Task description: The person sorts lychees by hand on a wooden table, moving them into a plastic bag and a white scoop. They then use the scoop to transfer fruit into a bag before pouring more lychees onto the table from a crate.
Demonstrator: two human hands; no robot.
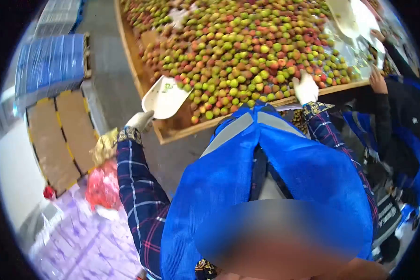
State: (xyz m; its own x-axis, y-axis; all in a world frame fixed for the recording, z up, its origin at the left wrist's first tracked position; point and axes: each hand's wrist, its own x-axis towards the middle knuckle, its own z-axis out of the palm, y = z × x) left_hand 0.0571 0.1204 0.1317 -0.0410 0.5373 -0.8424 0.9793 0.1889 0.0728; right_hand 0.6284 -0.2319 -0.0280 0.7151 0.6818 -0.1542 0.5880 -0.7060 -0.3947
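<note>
My left hand (141, 120), in a pale glove, grips a white plastic scoop (165, 100) at the left front corner of a wooden-sided table. A few small green bits lie in the scoop, and its mouth points toward the fruit. Small round red and green fruits (238, 56) cover the table in a wide layer. Over the near edge reaches my right hand (306, 88), gloved too. Its thumb and fingers are apart at the nearest fruits, with no fruit visibly held.
A wooden rim (130, 51) borders the table. At right a co-worker's hands (378, 80) are near another white scoop (345, 21). Wrapped blue stacks (49, 63), brown cartons (60, 140) and a red plastic bag (102, 186) stand at left.
</note>
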